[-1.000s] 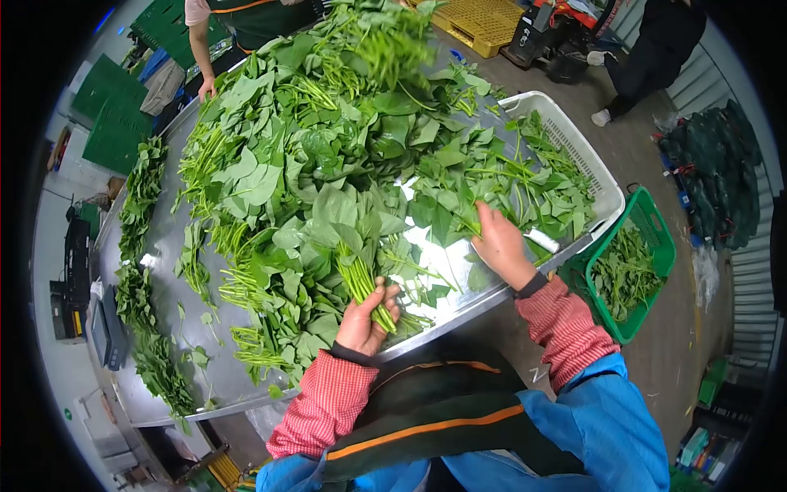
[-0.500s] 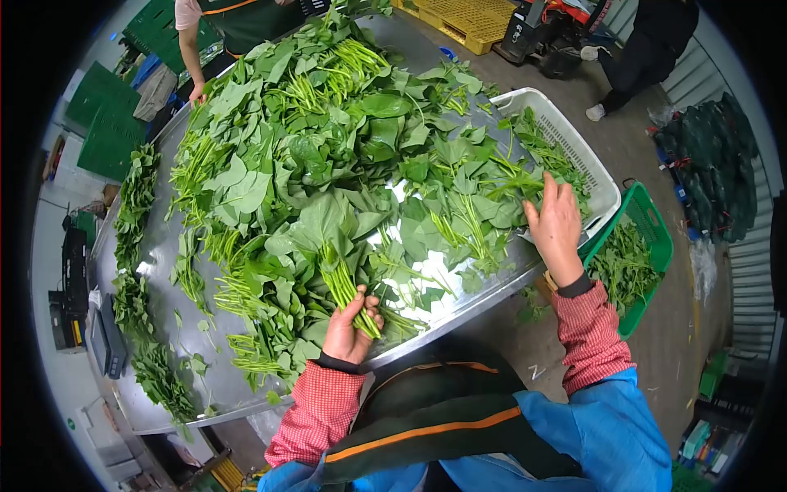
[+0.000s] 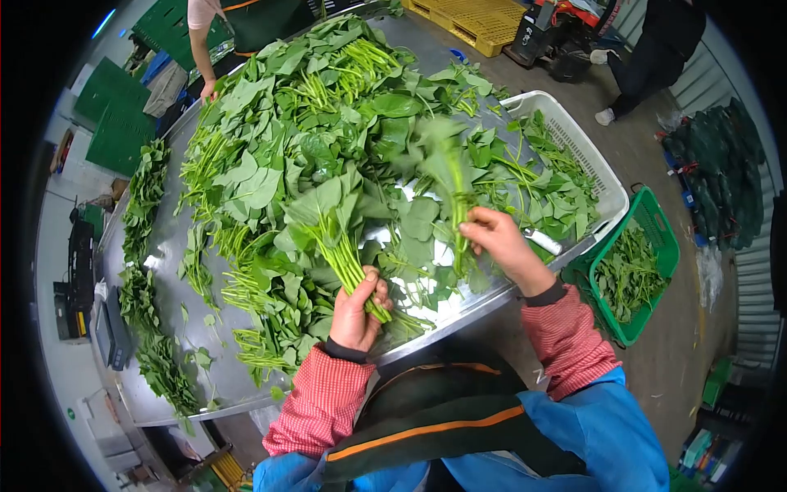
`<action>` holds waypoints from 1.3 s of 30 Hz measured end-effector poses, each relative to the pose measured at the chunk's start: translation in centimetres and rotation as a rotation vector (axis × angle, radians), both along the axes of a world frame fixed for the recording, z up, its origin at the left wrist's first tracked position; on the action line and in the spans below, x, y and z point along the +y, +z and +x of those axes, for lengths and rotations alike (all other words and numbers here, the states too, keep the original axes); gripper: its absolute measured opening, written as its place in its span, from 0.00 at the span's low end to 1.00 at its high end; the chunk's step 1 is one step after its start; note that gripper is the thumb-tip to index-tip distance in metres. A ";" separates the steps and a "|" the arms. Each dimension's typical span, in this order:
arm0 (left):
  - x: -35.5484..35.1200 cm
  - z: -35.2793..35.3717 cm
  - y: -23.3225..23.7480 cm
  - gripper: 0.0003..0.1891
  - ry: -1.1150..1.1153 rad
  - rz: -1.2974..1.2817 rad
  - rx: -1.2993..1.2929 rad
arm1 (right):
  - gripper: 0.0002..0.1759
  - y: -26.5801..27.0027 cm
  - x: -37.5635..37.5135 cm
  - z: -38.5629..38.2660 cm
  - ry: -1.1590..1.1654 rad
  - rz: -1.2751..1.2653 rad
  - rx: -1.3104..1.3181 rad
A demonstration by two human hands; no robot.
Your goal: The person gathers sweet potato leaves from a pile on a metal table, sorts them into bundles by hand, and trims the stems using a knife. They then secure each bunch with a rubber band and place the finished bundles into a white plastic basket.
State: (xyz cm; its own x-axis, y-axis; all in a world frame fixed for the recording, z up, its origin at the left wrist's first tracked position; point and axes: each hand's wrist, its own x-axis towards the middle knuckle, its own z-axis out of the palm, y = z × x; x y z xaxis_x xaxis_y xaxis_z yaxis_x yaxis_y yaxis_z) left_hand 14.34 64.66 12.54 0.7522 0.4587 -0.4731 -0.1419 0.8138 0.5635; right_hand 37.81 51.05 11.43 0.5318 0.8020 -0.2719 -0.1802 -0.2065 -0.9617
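Observation:
My left hand [image 3: 357, 312] is wrapped round the stems of a bunch of leafy greens [image 3: 340, 246], its leaves pointing away from me over the table edge. In my right hand [image 3: 496, 239], closed at the fingers, are a few more stems of leafy greens [image 3: 456, 184], held upright and blurred at the leaf end. A large heap of the same greens [image 3: 303, 139] covers the middle of the metal table [image 3: 176, 303]. Loose stems lie between and beyond my hands.
A white crate [image 3: 602, 176] with greens stands at the table's right corner. Below it on the floor is a green crate [image 3: 668, 238] holding greens. A row of greens [image 3: 143, 287] lines the table's left side. Another person's hand [image 3: 210, 90] rests at the far left edge.
My right hand has moved left from beside the white crate, bringing several stems toward the left hand. The left hand keeps its bunch, shifted slightly.

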 end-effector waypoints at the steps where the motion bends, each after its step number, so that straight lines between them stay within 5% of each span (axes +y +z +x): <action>1: 0.1 0.4 0.2 0.05 0.006 0.016 0.001 | 0.11 -0.5 -0.3 0.4 0.040 -0.001 0.016; 5: 0.2 2.4 0.7 0.07 0.026 0.106 -0.008 | 0.13 1.3 0.2 -2.7 0.063 -0.223 -0.297; 10: -0.8 4.8 -0.9 0.12 0.010 0.330 0.154 | 0.14 0.6 1.4 -6.2 0.167 -0.055 -0.891; 12: -0.7 4.7 -2.2 0.12 0.021 0.350 0.158 | 0.13 0.3 1.6 -7.0 0.195 0.010 -0.966; 17: 0.2 3.9 -1.9 0.10 0.218 0.132 0.123 | 0.08 -1.1 0.3 -5.5 -0.106 -0.113 -0.588; 20: 1.5 2.9 -1.4 0.08 0.329 0.117 0.068 | 0.11 -3.1 -1.5 -4.0 -0.210 -0.211 -0.747; 23: 2.7 2.0 -0.4 0.06 0.284 0.199 0.009 | 0.16 -3.1 -4.1 -3.8 0.194 -0.534 -1.121; 26: 2.4 1.5 -0.9 0.06 0.229 0.195 0.040 | 0.20 3.7 -2.3 -4.7 0.331 -0.644 -1.070; 29: 2.0 1.7 -1.0 0.06 0.193 0.191 0.010 | 0.22 5.2 -0.2 -4.9 0.114 -0.142 -1.215; 33: 1.1 2.0 -0.9 0.06 0.189 0.216 0.010 | 0.22 1.4 2.3 -5.8 0.440 -0.088 -0.195; 37: -1.4 1.2 -1.4 0.07 0.123 0.195 0.121 | 0.15 -2.0 2.8 -9.3 0.259 0.084 -0.021; 39: -2.1 0.5 -2.4 0.07 0.086 0.148 0.147 | 0.13 0.0 2.2 -9.9 0.243 -0.083 -0.316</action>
